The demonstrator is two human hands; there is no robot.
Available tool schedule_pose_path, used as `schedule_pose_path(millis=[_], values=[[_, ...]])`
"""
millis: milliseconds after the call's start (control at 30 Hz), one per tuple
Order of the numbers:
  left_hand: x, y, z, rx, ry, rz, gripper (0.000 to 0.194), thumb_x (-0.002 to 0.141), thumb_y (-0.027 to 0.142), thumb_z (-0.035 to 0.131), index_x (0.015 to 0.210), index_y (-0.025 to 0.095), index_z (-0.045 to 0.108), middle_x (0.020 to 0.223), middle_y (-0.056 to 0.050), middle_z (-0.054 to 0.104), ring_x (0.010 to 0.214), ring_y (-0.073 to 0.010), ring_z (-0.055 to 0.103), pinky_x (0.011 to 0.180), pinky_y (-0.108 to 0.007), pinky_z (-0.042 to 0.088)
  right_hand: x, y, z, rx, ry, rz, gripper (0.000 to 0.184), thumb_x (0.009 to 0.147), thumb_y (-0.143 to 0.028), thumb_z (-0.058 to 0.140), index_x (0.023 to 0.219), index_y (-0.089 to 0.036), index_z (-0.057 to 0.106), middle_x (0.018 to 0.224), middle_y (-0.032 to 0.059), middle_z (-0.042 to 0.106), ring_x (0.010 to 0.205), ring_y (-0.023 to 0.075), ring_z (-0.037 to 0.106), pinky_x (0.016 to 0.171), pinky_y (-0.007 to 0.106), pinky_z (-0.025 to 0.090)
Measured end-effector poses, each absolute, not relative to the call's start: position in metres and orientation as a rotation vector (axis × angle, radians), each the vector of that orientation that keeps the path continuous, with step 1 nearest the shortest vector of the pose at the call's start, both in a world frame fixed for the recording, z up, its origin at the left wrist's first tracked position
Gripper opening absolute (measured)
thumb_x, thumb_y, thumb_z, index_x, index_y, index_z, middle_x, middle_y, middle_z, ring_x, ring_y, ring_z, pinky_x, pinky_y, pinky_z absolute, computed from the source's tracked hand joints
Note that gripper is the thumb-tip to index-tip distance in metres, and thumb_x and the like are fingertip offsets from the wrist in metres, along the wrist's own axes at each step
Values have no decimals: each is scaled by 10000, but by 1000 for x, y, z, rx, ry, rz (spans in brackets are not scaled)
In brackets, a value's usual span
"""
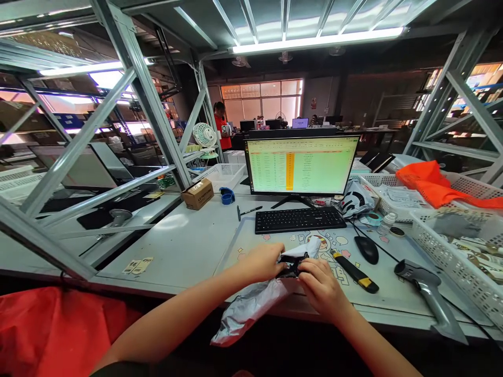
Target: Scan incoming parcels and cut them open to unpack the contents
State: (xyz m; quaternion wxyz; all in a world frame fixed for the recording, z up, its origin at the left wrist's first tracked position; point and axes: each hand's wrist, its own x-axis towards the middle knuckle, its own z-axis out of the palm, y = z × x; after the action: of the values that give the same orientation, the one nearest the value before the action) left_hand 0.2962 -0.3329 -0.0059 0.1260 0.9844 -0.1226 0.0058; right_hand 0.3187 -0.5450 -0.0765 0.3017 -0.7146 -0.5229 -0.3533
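Partly past desk edge [157,291], white bag [253,309] in both hands [269,262] [321,281], room leftward

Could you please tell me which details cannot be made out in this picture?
All in the head view:
Contents of the plastic mailing bag: hidden by its folds, the left hand and the right hand.
Text rows on the monitor: too small.
Print on the paper labels: too small.
Red cloth: cut off by the left edge.

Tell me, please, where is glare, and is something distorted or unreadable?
Head view: the tube light glares off the shelf underside; head view: a pale sheen lies on the desk; head view: metal posts lean, probably wide-angle distortion; head view: the computer monitor shows text too small to read.
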Motion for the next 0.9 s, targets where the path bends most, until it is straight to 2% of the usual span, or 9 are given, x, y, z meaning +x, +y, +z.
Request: schedule_pose_path(millis=[100,200,300,367,500,667,767,833,900], values=[[290,-331,-4,2813,-658,257,298,903,114,472,1151,210,606,1238,-87,654,1085,-219,618,906,-334,468,318,-549,-86,-1832,-1390,-974,136,947,-50,520,952,-168,588,969,72,685,1026,223,605,853,376,414],[285,-332,-5,2822,-958,346,206,937,164,489,993,221,679,1354,-65,594,1196,-243,563,1074,-432,389,320,-549,-93,-1819,-1359,-1025,143,924,-26,539,962,-155,588,963,86,680,1047,240,599,868,391,416],[283,-334,-4,2900,-841,242,254,907,437,614,896,198,701,1191,-72,660,1061,-262,615,1053,-481,412,321,-545,-94,-1829,-1306,-1076,153,916,-23,541,980,-152,596,965,98,672,1072,256,587,878,399,414],[284,-334,-3,2938,-768,139,325,885,503,627,865,190,713,1071,-76,677,985,-264,633,977,-458,462,320,-543,-92,-1827,-1311,-1074,155,921,-27,538,978,-159,594,957,87,675,1061,248,588,869,391,401],[289,-326,-1,2912,-736,19,217,925,331,570,834,205,721,1029,-57,670,916,-230,643,862,-381,497,316,-544,-90,-1830,-1354,-973,146,947,-48,514,894,-177,558,860,44,664,966,214,593,827,368,361],[295,-310,-2,2670,-619,123,207,938,241,550,810,181,700,1141,-76,644,1053,-213,623,951,-353,491,314,-546,-90,-1950,-1384,-791,222,996,-115,445,801,-187,525,709,4,583,770,176,547,781,355,313],[292,-309,-6,2529,-639,194,213,948,264,565,808,184,705,1268,-95,607,1173,-221,588,1022,-363,473,315,-541,-82,-2035,-1338,-770,184,1002,-144,422,1046,-153,601,803,36,652,745,187,546,795,364,312],[285,-312,-10,2503,-714,327,199,949,286,582,843,198,726,1353,-98,574,1263,-242,536,1093,-408,421,317,-538,-74,-2135,-1303,-770,336,985,-138,438,1308,-120,530,850,51,683,744,198,560,808,372,308],[277,-317,-15,2491,-832,448,165,938,292,609,888,217,748,1377,-93,570,1316,-258,494,1143,-446,361,318,-535,-70,-2222,-1305,-725,365,948,-127,485,1307,-151,551,821,36,685,731,201,567,794,368,299]])
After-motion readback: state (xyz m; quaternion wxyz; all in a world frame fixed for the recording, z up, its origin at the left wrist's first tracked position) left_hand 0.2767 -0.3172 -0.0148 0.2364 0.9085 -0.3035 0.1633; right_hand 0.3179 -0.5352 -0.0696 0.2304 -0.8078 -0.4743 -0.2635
